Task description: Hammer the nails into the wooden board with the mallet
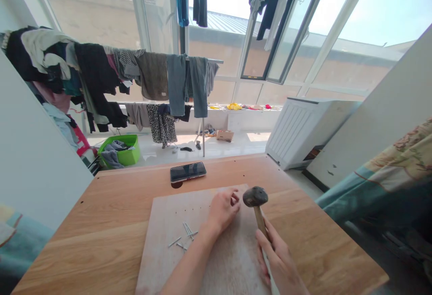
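Observation:
A pale wooden board (158, 241) lies on the table, with a row of small dark dots across its far part. Several loose nails (189, 231) are scattered on its left half. My left hand (224, 207) rests over the far right of the board, its fingers curled together; whatever they pinch is hidden or too small to make out. In my right hand (275, 252) is a hammer (259, 216), gripped by its wooden handle. The dark hammer head is raised near the board's far right corner, just right of my left fingers.
A smartphone (188, 172) lies behind the board on the wooden table (84, 236). Beyond the table stand a drying rack with clothes (153, 76), a green basin (130, 153) and a white cabinet (297, 128). Curtains (381, 182) hang at the right.

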The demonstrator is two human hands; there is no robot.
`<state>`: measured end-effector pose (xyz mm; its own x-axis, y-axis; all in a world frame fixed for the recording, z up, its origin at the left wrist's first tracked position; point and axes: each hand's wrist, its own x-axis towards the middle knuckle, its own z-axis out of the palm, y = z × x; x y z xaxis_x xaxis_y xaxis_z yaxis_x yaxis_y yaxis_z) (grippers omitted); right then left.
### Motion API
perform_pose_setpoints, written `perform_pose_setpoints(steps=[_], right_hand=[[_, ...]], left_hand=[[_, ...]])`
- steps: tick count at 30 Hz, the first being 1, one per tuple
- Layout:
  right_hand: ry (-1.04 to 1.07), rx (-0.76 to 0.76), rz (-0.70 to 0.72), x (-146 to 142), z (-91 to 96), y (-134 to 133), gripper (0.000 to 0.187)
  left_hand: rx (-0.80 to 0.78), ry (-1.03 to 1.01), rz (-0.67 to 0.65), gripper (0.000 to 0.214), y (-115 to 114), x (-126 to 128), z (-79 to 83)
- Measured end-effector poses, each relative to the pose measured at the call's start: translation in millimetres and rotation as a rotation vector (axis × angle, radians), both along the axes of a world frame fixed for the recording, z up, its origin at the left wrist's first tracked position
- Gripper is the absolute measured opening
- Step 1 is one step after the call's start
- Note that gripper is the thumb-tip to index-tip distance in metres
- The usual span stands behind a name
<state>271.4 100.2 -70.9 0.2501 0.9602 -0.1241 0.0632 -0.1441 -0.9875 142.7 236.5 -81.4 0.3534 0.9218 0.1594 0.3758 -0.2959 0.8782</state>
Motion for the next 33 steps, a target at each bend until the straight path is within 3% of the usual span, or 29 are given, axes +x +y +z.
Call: perform_pose_setpoints(steps=[4,7,11,13,16,20,23,26,30,33], right_hand=[[0.105,-0.083,0.005,6.1,-5.2,2.5,0.070],[0.120,-0.118,0.013,9.0,-7.0,6.2,0.059],[0.081,-0.113,0.029,8.6,-8.2,7.2,0.070],[0.047,-0.119,0.043,7.5,-6.7,6.5,0.077],[0.028,-0.125,0.050,5.5,-1.9,5.3,0.079],[0.028,-0.129,0.048,4.1,2.9,3.7,0.080],[0.024,-0.122,0.058,4.8,1.7,2.9,0.082],[0.030,-0.122,0.065,6.1,-2.1,3.1,0.081],[0.038,-0.114,0.052,5.2,-4.7,3.6,0.081],[0.056,-0.087,0.020,2.2,-3.0,3.3,0.077]], left_hand=[[0.007,0.002,-0.003,0.048,3.5,-6.1,5.6],[0.041,0.085,-0.057,0.047,2.0,-34.3,27.5],[0.065,0.498,-0.229,0.030,-16.9,-90.2,66.2],[0.049,0.713,-0.279,0.027,-30.8,-109.2,76.8],[0.057,0.920,-0.272,0.026,-47.9,-117.7,77.4],[0.090,1.018,-0.243,0.030,-55.8,-111.0,70.6],[0.162,0.917,-0.258,0.031,-48.8,-104.9,67.5],[0.160,0.523,-0.244,0.027,-31.0,-92.5,58.7],[0.121,0.004,-0.100,0.021,-3.9,-63.1,34.5],[0.069,-0.117,-0.004,0.018,5.3,-44.9,16.4]])
